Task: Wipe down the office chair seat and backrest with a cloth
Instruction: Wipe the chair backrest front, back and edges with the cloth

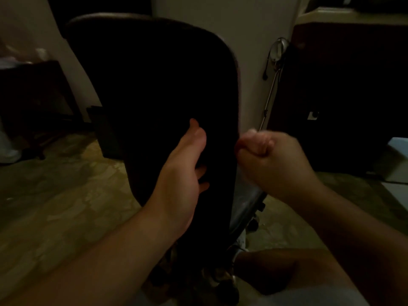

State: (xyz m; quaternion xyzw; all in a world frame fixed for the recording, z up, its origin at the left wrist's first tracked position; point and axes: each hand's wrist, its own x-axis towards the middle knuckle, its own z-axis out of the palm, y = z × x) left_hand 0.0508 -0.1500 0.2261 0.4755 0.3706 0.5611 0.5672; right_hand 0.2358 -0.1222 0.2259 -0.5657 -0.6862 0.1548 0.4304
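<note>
The office chair's dark backrest (pixel 154 85) stands upright in the middle, almost black in the dim light. My left hand (pixel 183 173) lies against its lower right part, thumb and forefinger up. Dark fabric covers the span between them and the lower fingers, which looks like a dark cloth (pixel 206 155) that the hand grips against the backrest; its outline cannot be told from the chair. My right hand (pixel 265 151) is a blurred fist just off the backrest's right edge, with nothing visible in it. The seat is hidden; part of the chair's base and castors (pixel 254 221) shows below.
A dark cabinet (pixel 342 96) stands at the right with a metal-handled tool (pixel 277 54) leaning on the pale wall beside it. A dark table (pixel 33 96) is at the left, a pale box (pixel 397 162) at the far right. My leg (pixel 276 274) is at the bottom on mottled flooring.
</note>
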